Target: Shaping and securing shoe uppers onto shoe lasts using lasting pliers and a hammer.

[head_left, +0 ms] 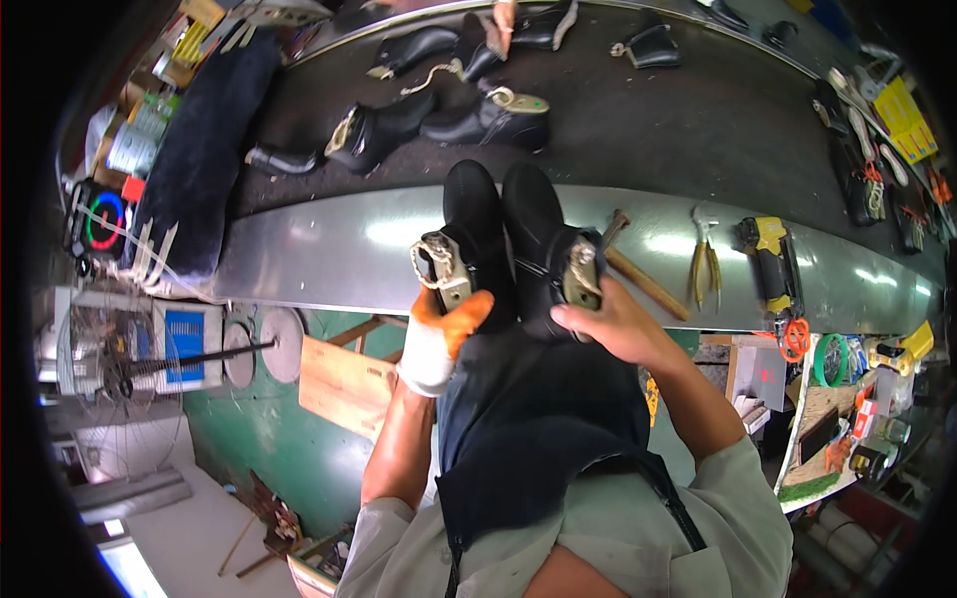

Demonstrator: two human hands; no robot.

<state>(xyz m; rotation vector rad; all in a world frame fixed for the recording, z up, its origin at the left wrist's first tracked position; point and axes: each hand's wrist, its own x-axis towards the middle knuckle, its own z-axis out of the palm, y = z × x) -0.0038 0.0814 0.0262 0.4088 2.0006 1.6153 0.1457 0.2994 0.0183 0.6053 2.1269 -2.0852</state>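
Left hand (444, 334): in a white glove with orange fingers; the fingers are clamped on the heel end of the left shoe (471, 204), thumb turned toward the other shoe, the remaining fingers mostly hidden.
Right hand (620, 324): bare; its fingers are clamped on the heel end of the right shoe (531, 204), thumb on the near side, the rest largely out of sight.
Pair: both shoes black, side by side, toes pointing away from the person, above the near edge of the bench (329, 249); whether they touch its metal strip, I cannot tell.
Shoe openings: each shows a pale form (458, 291) with a light cord (435, 256) on it.
Near edge, right of the shoes: a wooden-handled hammer (646, 282), then pliers (706, 267) with yellow handles, then a yellow-and-black tool (772, 264).
Bench middle: two black boots (382, 135) (488, 125) lying on the dark surface, left of centre.
Far edge: another person's hand (504, 22) at a dark shoe (478, 52).
Left end: a long dark cloth (204, 149), and near its lower corner a black device (103, 221) with a coloured ring.
Floor, left: a standing fan (118, 374).
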